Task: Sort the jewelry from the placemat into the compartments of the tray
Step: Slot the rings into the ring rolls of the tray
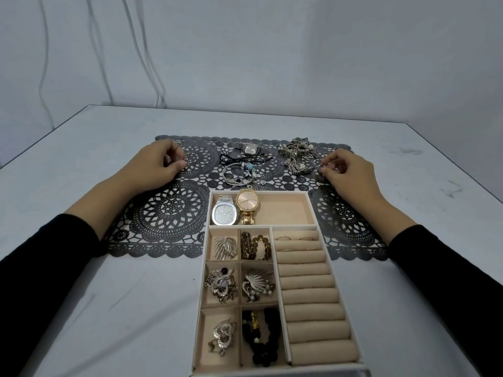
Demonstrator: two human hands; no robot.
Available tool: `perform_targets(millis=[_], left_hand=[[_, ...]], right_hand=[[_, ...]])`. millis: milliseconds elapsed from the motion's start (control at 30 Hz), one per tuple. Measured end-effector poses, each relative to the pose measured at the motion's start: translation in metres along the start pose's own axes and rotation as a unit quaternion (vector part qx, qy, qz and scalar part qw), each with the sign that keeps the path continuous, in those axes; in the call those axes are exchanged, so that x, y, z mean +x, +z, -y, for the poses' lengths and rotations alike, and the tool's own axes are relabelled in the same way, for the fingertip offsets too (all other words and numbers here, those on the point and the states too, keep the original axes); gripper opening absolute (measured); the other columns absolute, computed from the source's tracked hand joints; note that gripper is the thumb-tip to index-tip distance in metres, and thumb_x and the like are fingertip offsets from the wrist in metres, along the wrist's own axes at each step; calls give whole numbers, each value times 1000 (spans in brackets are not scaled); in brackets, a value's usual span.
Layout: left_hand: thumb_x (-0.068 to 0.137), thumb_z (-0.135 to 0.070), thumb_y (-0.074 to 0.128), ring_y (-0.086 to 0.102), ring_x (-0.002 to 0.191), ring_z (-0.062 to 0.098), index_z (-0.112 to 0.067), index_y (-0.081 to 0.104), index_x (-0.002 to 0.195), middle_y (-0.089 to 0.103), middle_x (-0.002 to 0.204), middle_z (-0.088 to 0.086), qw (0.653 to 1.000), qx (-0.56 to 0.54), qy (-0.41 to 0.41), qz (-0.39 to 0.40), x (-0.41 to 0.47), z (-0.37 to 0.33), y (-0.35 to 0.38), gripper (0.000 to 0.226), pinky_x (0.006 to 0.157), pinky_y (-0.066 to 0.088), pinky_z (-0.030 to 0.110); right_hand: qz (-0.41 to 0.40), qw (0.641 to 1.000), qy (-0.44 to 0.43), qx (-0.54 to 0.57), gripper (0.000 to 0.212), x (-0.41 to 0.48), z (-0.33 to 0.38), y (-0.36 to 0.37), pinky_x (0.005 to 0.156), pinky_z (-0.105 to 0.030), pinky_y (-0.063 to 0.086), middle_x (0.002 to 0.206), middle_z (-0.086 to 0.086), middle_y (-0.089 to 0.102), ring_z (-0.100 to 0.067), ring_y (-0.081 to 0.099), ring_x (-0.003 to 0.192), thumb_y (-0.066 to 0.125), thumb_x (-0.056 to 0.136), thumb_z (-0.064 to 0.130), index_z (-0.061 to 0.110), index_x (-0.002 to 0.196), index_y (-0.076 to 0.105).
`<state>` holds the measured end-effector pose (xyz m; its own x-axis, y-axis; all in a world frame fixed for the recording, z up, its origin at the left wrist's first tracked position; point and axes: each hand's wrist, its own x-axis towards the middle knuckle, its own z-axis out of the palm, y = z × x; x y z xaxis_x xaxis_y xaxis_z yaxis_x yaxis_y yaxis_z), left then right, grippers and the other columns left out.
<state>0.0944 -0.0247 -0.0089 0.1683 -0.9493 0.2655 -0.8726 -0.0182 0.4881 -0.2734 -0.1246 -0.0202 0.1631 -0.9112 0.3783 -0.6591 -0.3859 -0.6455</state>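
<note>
Now both our hands pinch small rings on placemat (168, 210): left hand (160, 161) far left, right hand (344, 170) far right. Ring rolls (307, 281) in tray (313, 210) sit nearer right hand.

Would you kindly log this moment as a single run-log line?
left hand: pinching ring on placemat | right hand: pinching ring by jewelry pile | tray: two watches in

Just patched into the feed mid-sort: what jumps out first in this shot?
The beige tray at near centre, with two watches in its far compartment and brooches and beads in the small ones. Both hands pinch at rings on the black lace placemat: left hand at the far left, right hand beside the tangled jewelry pile at far right.
</note>
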Motion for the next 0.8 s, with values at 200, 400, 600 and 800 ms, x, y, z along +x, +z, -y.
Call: perform_targets(millis=[200, 400, 600, 800], left_hand=[[92, -18, 64, 55, 81, 19, -20, 56, 94, 61, 88, -4, 999, -14, 19, -36, -12, -4, -1, 9, 70, 40, 18], [90, -17, 69, 62, 65, -7, -15, 63, 96, 65, 86, -3, 991, -99, -19, -89, -25, -21, -6, 9, 63, 43, 2], [89, -25, 70, 60, 77, 11, -14, 67, 93, 68, 86, 0, 975, -193, -27, -105, -41, -50, -7, 12, 77, 52, 28], [89, -27, 70, 59, 74, 6, -18, 68, 91, 67, 83, -4, 971, -217, 32, -98, -62, -91, -8, 10, 69, 48, 15]], right_hand=[[-18, 999, 5, 29, 9, -5, 5, -4, 60, -4, 38, 82, 0, 67, -9, 56, 71, 66, 86, 13, 19, 89, 71], [-17, 993, 29, 112, 14, -17, 12, -16, 81, -20, 53, 88, 0, 70, -13, 64, 84, 67, 85, 10, 21, 91, 73], [49, 964, 62, 253, 16, -41, 33, -33, 71, -26, 59, 95, -16, 70, -13, 67, 74, 68, 85, 6, 8, 100, 72], [95, 954, 18, 284, 16, -71, 52, -46, 65, -15, 49, 81, -4, 70, -5, 59, 69, 72, 82, 8, 10, 97, 74]])
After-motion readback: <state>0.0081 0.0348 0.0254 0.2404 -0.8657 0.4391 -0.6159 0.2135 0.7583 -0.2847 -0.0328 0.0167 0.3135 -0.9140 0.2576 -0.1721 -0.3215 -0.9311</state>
